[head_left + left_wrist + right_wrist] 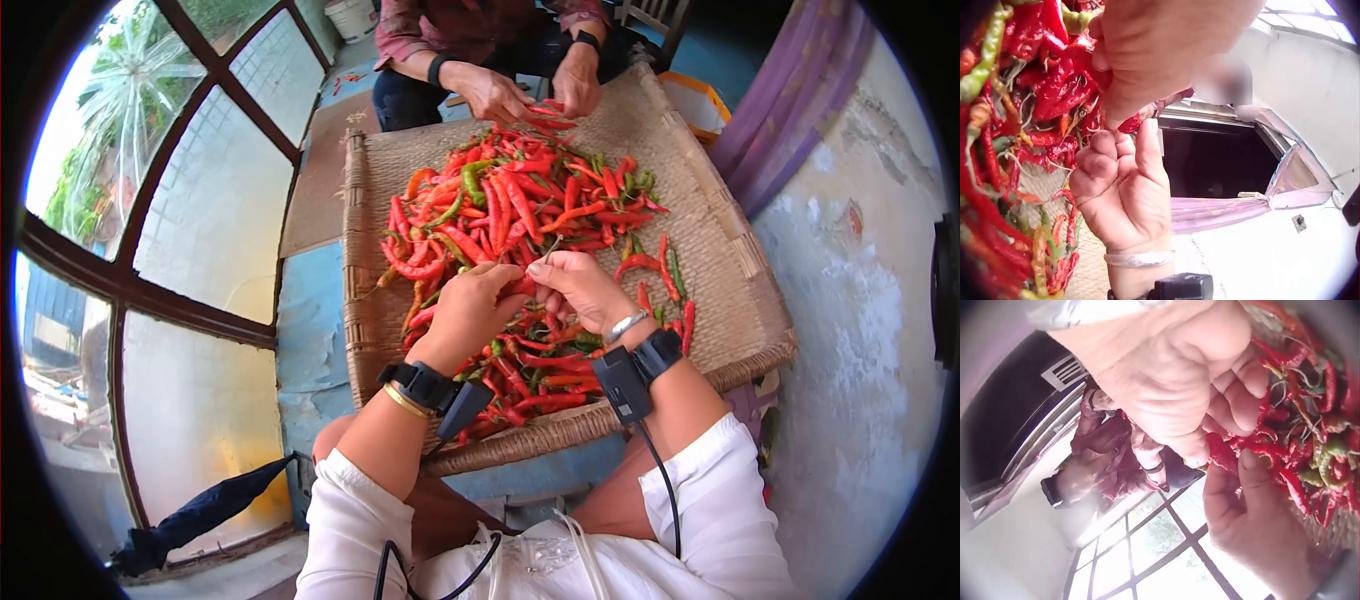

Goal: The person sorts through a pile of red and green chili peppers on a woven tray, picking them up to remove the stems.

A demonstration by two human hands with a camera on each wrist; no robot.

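Note:
My left hand (pixel 465 312) grips a red chili pepper (pixel 1221 452) between thumb and curled fingers, over the near part of the chili pile. Close against it, my right hand (pixel 588 290) pinches the pepper's end, thumb and forefinger together. In the right wrist view the fingertips of both hands nearly meet at the pepper, and part of it is hidden behind them. Below both hands lies a heap of chili peppers (pixel 520 195), mostly red with some green and orange ones, on a woven tray (pixel 715 260).
Across the tray another person's hands (pixel 495 95) hold several red chilies. A framed window (pixel 210 200) stands at left with a folded dark umbrella (pixel 205 515) below it. At right are a wall, a purple curtain (pixel 790 90) and a yellow-rimmed container (pixel 695 105).

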